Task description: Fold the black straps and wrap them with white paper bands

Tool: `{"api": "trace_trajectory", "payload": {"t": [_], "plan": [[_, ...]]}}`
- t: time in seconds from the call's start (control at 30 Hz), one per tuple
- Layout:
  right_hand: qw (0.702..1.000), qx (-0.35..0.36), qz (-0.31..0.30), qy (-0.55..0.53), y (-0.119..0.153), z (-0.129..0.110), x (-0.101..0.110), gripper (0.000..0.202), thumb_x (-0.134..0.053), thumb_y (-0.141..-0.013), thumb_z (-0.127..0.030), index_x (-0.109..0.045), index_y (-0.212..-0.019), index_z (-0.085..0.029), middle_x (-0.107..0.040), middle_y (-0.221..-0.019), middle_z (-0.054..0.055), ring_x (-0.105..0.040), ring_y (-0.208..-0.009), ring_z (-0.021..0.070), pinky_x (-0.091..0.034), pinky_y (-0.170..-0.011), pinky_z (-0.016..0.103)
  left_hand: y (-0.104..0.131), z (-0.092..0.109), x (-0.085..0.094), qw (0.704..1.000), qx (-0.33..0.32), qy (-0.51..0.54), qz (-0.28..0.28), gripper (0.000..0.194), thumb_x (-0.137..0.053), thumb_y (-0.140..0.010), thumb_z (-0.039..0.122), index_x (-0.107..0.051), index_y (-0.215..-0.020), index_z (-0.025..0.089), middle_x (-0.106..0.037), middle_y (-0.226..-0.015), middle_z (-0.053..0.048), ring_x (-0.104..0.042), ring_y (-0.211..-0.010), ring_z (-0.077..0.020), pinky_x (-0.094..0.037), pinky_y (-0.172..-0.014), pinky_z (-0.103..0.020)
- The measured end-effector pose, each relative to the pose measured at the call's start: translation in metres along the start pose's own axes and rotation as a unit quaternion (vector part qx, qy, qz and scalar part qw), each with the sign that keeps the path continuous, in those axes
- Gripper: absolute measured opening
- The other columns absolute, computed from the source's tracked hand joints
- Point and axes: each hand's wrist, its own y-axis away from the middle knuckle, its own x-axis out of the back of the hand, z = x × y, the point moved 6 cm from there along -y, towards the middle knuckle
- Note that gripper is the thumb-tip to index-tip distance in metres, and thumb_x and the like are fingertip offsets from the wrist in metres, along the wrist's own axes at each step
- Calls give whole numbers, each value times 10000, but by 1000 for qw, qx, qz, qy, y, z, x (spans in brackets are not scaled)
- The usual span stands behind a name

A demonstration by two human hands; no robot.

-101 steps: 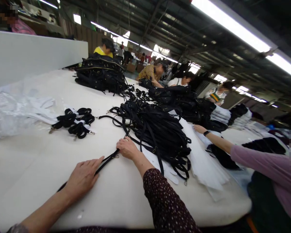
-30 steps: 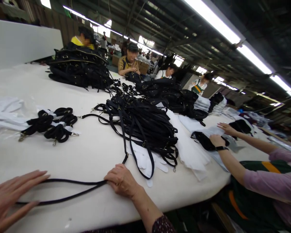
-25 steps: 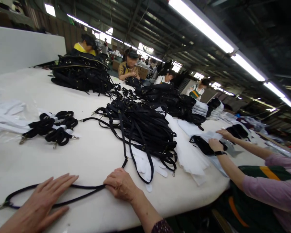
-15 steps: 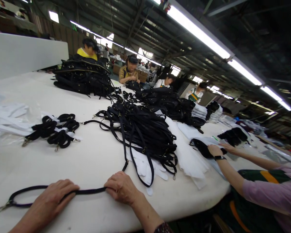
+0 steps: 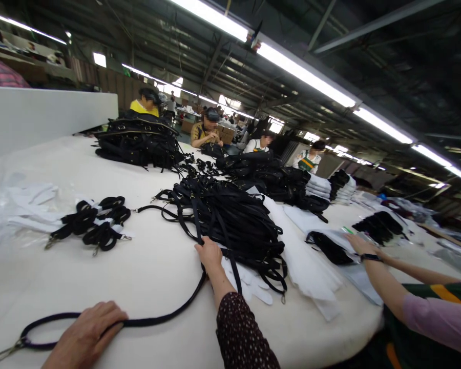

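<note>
Plainly, the left hand [image 5: 85, 335] lies palm-down on a black strap [image 5: 165, 319], pressing its doubled end against the white table [image 5: 146, 271]; whether the fingers curl around the webbing or only pin it I cannot tell. Beyond that hand the strap ends in a metal clip [image 5: 5, 351], and toward the other hand it runs in a slack curve up to the right hand [image 5: 209, 255], which reaches to the near edge of the pile of straps [image 5: 230, 220] with fingers bent on a strand there (the grasp looks closed, but which strand it has is lost in black on black).

The risk, as I judge it, sits just past the right-hand fingertips: the loose strap rises into many crossed loops and buckles, so a pull could drag neighbours along or snag a buckle and tumble the heap onto the white gloves [image 5: 249, 282] lying under its edge. A slip under the left palm would let the folded end spring open.

Hard to read: the left wrist is cut off by the lower edge, the sleeve [image 5: 242, 333] hides the right forearm, and the bundled straps [image 5: 94, 225] well beyond the left hand are too small for detail. A neighbour's hand [image 5: 355, 243] works apart.
</note>
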Motion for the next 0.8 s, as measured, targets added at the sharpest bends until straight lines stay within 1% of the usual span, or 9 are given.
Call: {"api": "trace_trajectory", "payload": {"t": [0.13, 0.23, 0.27, 0.33, 0.4, 0.43, 0.53, 0.63, 0.8], "plan": [[995, 94, -42, 14, 6, -35, -2, 338, -523, -898, -281, -624, -1221, -270, -759, -973, 48, -692, -907, 212, -484, -747, 298, -1, 14, 8, 1000, -10, -18, -3, 217, -456, -972, 402, -661, -1035, 370, -705, -954, 12, -668, -899, -200, -540, -811, -364], [969, 229, -91, 14, 45, -72, -9, 334, -555, -882, -315, -618, -1204, -376, -753, -946, -23, -679, -895, 175, -472, -724, 259, -2, 25, 19, 997, -51, -49, 38, 198, -481, -962, 307, -665, -1029, 338, -700, -1138, -22, -647, -1053, -216, -531, -877, -366], [950, 290, -114, 24, 63, -84, -12, 308, -573, -866, -308, -635, -1155, -399, -748, -909, -39, -676, -860, 167, -461, -684, 247, -2, 30, 23, 994, -73, -62, 57, 194, -496, -950, 265, -669, -1014, 323, -663, -1261, -34, -610, -1154, -228, -517, -923, -371], [882, 440, -153, 70, 104, -104, -20, 292, -579, -849, -270, -641, -1101, -404, -729, -827, -45, -660, -759, 164, -415, -582, 241, -3, 39, 29, 984, -126, -90, 84, 205, -519, -913, 181, -673, -980, 300, -528, -1464, -36, -484, -1331, -256, -469, -1010, -399], [808, 553, -163, 120, 137, -111, -24, 309, -562, -852, -229, -624, -1118, -372, -710, -785, -31, -636, -688, 169, -358, -515, 249, -5, 47, 34, 975, -168, -110, 94, 238, -525, -871, 116, -668, -952, 289, -472, -1517, -20, -398, -1403, -273, -397, -1078, -450], [791, 575, -158, 135, 145, -110, -24, 309, -553, -857, -215, -617, -1126, -353, -704, -776, -23, -628, -672, 169, -338, -500, 253, -5, 50, 37, 973, -180, -114, 91, 249, -528, -855, 97, -662, -941, 288, -507, -1489, -12, -392, -1407, -275, -354, -1105, -477], [827, 529, -139, 129, 143, -98, -18, 268, -534, -887, -203, -618, -1104, -336, -692, -773, -19, -632, -688, 161, -333, -512, 251, -6, 54, 41, 979, -175, -91, 55, 267, -513, -857, 74, -643, -954, 288, -673, -1255, 6, -524, -1283, -234, -270, -1146, -499], [866, 472, -138, 90, 137, -82, -15, 271, -543, -913, -228, -602, -1146, -352, -700, -843, -18, -657, -783, 165, -387, -580, 247, -4, 53, 44, 990, -129, -51, 36, 239, -479, -908, 97, -639, -970, 263, -707, -1027, -7, -630, -1002, -186, -399, -1031, -427], [902, 408, -140, 20, 148, -66, -17, 328, -593, -916, -316, -567, -1243, -331, -704, -944, 17, -659, -866, 200, -465, -687, 283, -3, 48, 37, 995, -81, -54, 31, 192, -482, -930, 137, -639, -966, 240, -689, -1007, -37, -610, -907, -204, -472, -828, -370]]}}
